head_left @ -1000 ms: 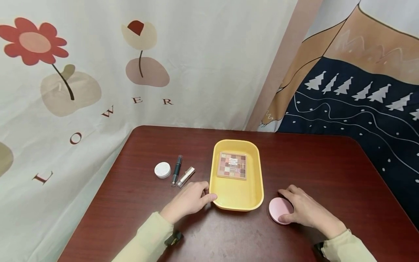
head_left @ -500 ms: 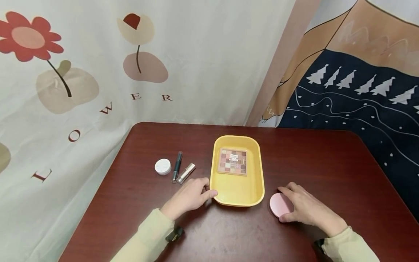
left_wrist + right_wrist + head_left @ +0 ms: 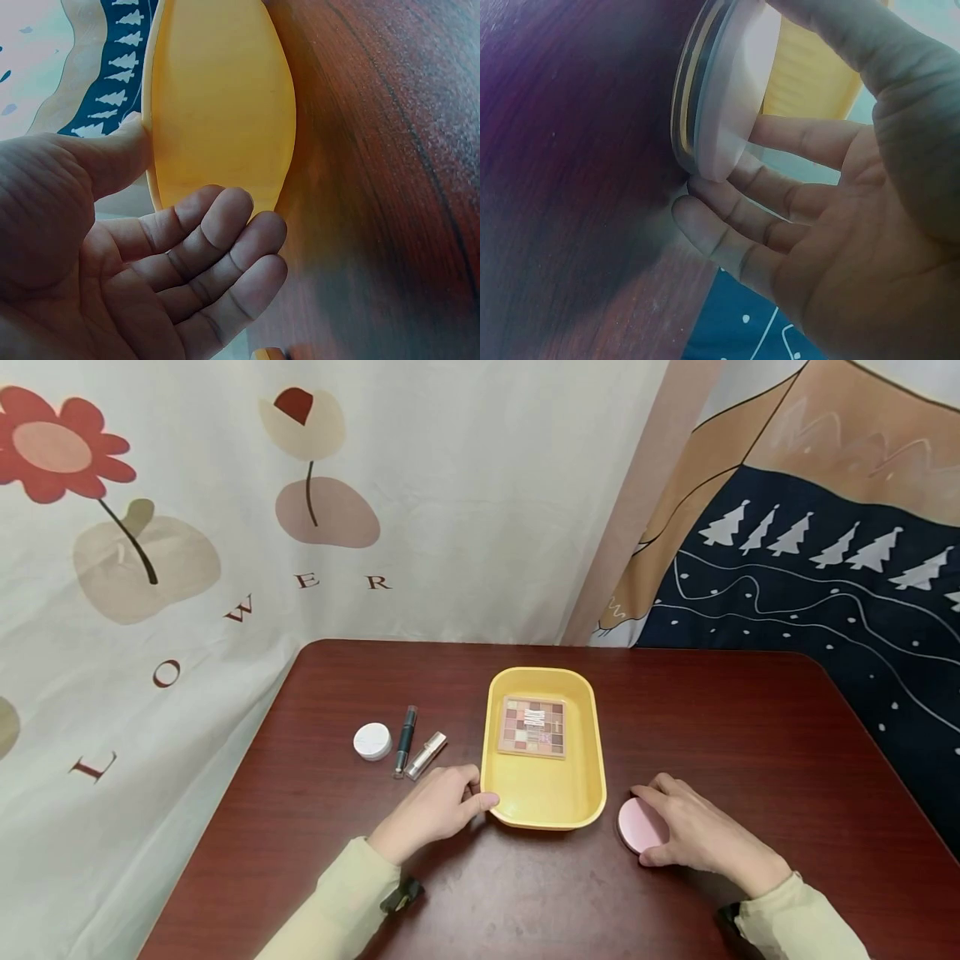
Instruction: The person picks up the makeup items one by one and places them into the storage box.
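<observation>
A brown table (image 3: pixel 712 718) with a yellow tray (image 3: pixel 543 789) standing on it.
The left hand (image 3: pixel 431 810) grips the tray's near left corner, thumb at the rim; the right hand (image 3: pixel 693 827) is to the tray's right. A makeup palette (image 3: pixel 532 727) lies inside, toward the far end. A pink compact (image 3: pixel 642 827) sits in the right hand's thumb-and-finger grasp. Left of the tray: white jar (image 3: pixel 372 741), dark pen (image 3: pixel 406 742), gold tube (image 3: pixel 426 756).
</observation>
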